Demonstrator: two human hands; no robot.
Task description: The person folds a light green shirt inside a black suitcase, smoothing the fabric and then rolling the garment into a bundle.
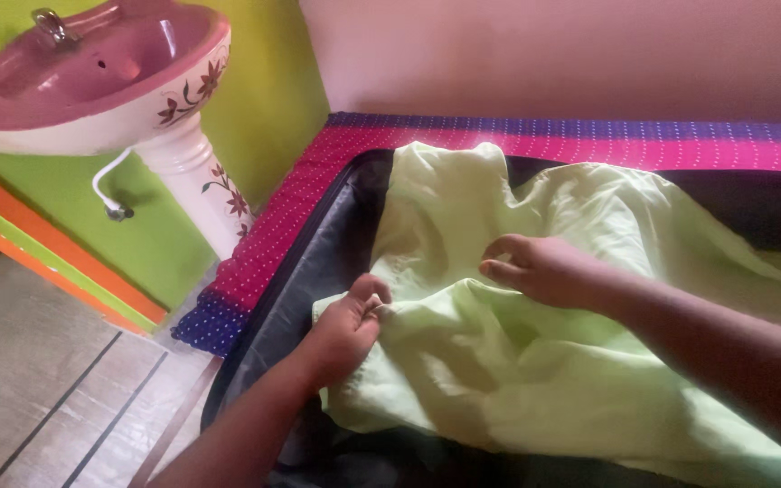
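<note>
A pale yellow-green garment (517, 361) lies rumpled across an open dark suitcase (318, 262). My left hand (350, 325) pinches a fold at the garment's near left edge. My right hand (540, 268) rests on the cloth near its middle, fingers curled and pressing into the fabric; whether it grips a fold cannot be told. The suitcase sits on a bed with a pink and purple dotted cover (300, 194).
A pink pedestal washbasin (92, 77) with a flower pattern stands at the left against a green wall, with a white hose beneath it. A tiled floor (38, 389) runs along the lower left. A pale wall (571, 54) backs the bed.
</note>
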